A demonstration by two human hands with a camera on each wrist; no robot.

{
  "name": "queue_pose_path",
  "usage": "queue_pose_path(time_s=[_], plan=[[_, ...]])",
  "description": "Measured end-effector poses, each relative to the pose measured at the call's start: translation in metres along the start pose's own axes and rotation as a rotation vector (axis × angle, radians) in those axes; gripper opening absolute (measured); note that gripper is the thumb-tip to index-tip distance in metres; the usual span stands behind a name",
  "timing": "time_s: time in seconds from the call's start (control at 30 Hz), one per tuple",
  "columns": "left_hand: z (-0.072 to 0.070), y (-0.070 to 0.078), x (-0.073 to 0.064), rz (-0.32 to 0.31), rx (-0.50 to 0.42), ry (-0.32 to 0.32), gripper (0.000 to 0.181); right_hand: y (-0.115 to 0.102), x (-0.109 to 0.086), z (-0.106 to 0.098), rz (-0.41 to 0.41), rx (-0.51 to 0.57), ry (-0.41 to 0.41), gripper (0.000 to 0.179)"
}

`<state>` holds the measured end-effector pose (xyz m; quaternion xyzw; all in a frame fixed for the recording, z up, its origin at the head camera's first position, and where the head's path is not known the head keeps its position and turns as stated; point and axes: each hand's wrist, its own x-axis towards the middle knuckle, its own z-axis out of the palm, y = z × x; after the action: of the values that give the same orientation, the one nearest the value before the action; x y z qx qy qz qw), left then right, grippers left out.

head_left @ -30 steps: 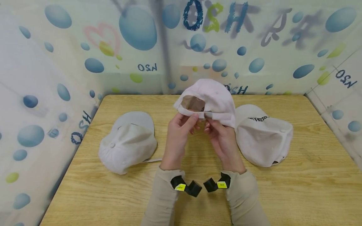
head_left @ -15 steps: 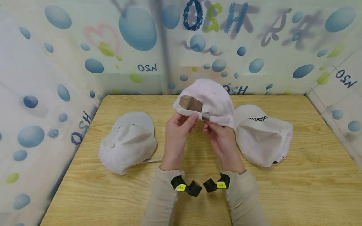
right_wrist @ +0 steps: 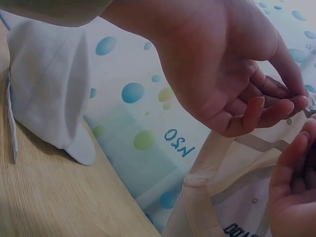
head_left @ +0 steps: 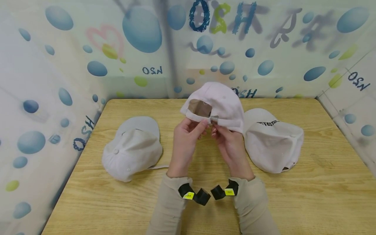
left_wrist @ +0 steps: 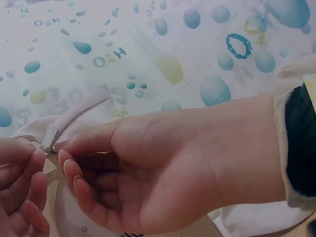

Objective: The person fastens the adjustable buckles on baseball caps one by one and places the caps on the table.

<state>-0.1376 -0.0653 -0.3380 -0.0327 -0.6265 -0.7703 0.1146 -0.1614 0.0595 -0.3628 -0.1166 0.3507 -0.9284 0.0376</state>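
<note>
A white baseball cap (head_left: pixel 226 102) is held up over the far middle of the table, its back opening and adjusting strap (head_left: pixel 230 124) facing me. My left hand (head_left: pixel 186 140) pinches the strap between thumb and fingers, just left of the metal buckle (head_left: pixel 214 119). Close beside it, my right hand (head_left: pixel 232 147) pinches the strap at the buckle from below. In the left wrist view the fingertips of both hands meet near the buckle (left_wrist: pixel 49 138), and a loose strap end (left_wrist: pixel 79 113) sticks up. The right wrist view shows the cap's inside (right_wrist: pixel 237 207), with dark lettering partly hidden.
On the wooden table (head_left: pixel 117 205), a pale cap (head_left: pixel 132 153) lies at left, its strap trailing toward my left wrist. Another white cap (head_left: pixel 273 143) with black lettering lies at right, partly behind the held cap. A patterned sheet wall (head_left: pixel 164 81) borders the table's far edge.
The held cap shifts slightly left, then back right. The buckle looks flat against the strap half a second ago and tilted up now. Both hands keep their grip; the caps on the table stay put.
</note>
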Motion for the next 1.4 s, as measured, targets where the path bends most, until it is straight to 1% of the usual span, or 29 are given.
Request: queue_pose_path(time_s=[0.17,0.4,0.53,0.73,0.93,1.0,1.07,1.17,1.3,1.4], plan=[[0.0015,0.0005,-0.0013,-0.008,0.005,-0.018,0.026,0.0009,0.0008,-0.0010,-0.010,0.002,0.008,0.010],[0.0009,0.0013,-0.0006,-0.011,0.000,0.014,0.026,0.0005,0.0006,-0.0011,0.011,-0.003,-0.025,0.010],[0.0005,0.0013,-0.0002,-0.016,-0.005,0.018,0.027,0.0006,-0.0001,-0.0011,0.016,-0.008,-0.048,0.008],[0.0017,0.0013,-0.0007,-0.016,0.007,0.000,0.025,0.0012,0.0009,-0.0021,-0.009,-0.014,-0.073,0.009],[0.0025,0.0004,-0.0008,0.008,0.040,0.023,0.023,0.0015,0.0016,-0.0014,-0.029,-0.022,-0.061,0.009],[0.0027,0.0000,-0.0006,0.018,0.039,0.019,0.023,0.0014,0.0019,-0.0014,-0.042,-0.019,-0.057,0.010],[0.0026,-0.0006,-0.0002,0.014,0.035,0.014,0.024,0.0013,0.0023,-0.0017,-0.047,-0.017,-0.058,0.011],[0.0020,-0.0020,0.0009,-0.025,-0.027,0.003,0.025,0.0008,0.0024,-0.0022,-0.046,-0.016,-0.065,0.012],[0.0003,-0.0032,0.0027,-0.097,-0.123,0.019,0.027,-0.0001,0.0009,-0.0034,-0.028,0.013,-0.065,0.010],[-0.0007,-0.0027,0.0032,-0.112,-0.158,0.036,0.029,-0.0004,0.0001,-0.0038,-0.017,0.035,-0.060,0.009]])
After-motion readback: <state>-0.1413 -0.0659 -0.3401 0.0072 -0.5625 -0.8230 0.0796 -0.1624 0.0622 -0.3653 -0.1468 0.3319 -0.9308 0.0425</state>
